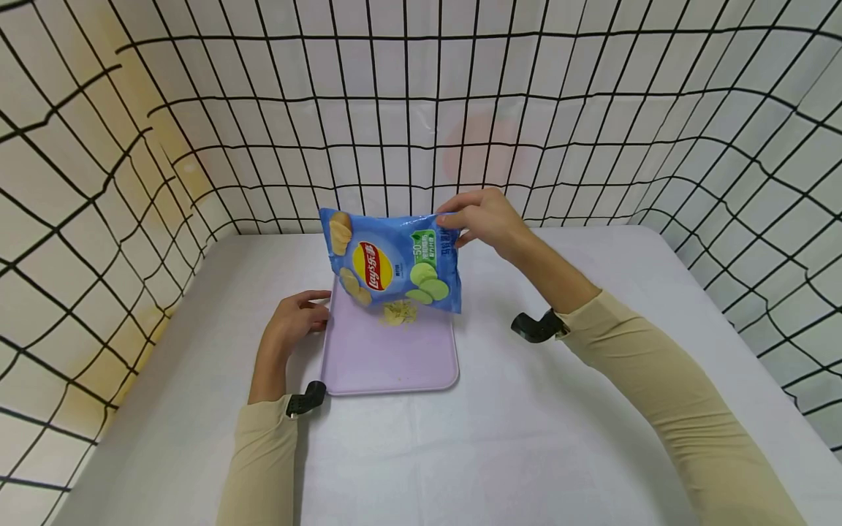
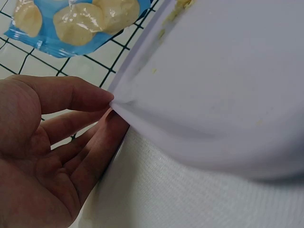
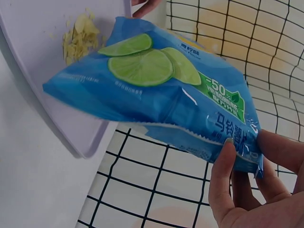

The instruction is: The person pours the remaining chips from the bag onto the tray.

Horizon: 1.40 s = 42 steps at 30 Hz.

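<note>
A blue Lay's potato chip bag [image 1: 403,256] with lime and chip pictures hangs sideways over the far part of a lilac tray [image 1: 388,365]. My right hand [image 1: 487,223] grips the bag by its right end, thumb and fingers on either side of the crinkled edge. On the tray below the bag lies a small heap of broken chips [image 3: 80,40]. My left hand [image 1: 294,321] is at the tray's left side. In the left wrist view its thumb [image 2: 85,95] presses on the rim while the other fingers reach underneath, pinching the edge.
Under the tray spreads a white cloth-covered table [image 1: 526,438]. A black wire grid [image 1: 421,117] rises at the back and along both sides. Black wrist cameras [image 1: 536,327] sit at both sleeve cuffs. Small crumbs [image 2: 154,71] dot the tray.
</note>
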{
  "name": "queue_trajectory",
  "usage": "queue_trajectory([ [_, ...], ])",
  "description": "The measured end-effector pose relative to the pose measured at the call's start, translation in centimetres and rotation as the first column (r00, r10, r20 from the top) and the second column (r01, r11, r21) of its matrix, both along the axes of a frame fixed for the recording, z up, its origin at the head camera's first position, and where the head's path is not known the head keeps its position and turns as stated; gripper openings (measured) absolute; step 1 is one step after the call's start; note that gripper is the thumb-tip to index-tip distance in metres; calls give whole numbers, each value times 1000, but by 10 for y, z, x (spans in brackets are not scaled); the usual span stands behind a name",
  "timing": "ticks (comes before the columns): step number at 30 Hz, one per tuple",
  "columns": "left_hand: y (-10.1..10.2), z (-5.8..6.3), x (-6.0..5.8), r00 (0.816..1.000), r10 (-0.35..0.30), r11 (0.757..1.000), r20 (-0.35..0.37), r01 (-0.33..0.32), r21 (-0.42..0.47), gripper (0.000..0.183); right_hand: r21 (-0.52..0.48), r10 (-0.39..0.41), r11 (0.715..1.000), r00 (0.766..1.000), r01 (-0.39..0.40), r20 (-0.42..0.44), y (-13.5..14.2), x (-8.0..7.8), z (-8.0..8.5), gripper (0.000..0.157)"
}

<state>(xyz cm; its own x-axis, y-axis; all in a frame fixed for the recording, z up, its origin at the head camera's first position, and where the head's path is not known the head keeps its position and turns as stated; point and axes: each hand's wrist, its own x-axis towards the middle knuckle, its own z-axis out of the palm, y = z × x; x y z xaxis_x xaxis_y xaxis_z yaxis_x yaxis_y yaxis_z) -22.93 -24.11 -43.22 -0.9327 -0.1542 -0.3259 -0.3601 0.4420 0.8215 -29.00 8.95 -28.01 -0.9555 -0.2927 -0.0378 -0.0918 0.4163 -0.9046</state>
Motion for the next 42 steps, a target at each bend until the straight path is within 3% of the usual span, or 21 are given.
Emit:
queue_trajectory([
  [27,1,-1,1,1000,6,1000,0,-6,1,50,-57,-47,997,999,46,-1,0,-1,-3,24],
  [42,1,-1,1,1000,9,1000,-1,-9,12,49,-89,-68,994,997,66,-25,0,1,5,23],
])
